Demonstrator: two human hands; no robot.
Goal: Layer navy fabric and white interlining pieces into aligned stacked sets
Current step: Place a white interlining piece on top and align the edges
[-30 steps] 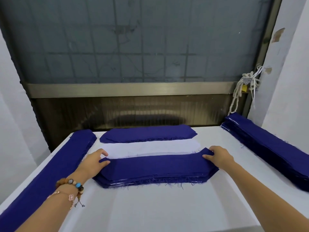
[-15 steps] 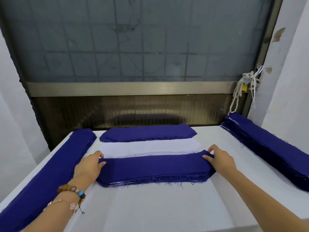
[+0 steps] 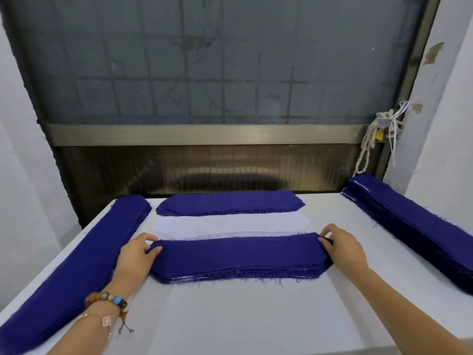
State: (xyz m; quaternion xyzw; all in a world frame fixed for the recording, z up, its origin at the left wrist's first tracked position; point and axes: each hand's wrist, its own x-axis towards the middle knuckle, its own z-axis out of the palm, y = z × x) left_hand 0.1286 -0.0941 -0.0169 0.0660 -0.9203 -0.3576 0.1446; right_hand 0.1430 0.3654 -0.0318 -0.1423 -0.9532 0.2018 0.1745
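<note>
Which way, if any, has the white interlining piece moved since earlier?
No. The white interlining piece lies right beside the far navy pile, as before.

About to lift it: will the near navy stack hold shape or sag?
Probably floppy: the stack is loose cloth layers, so its middle would sag between the left hand and right hand. Layers may slip apart; nothing visibly binds them.
</note>
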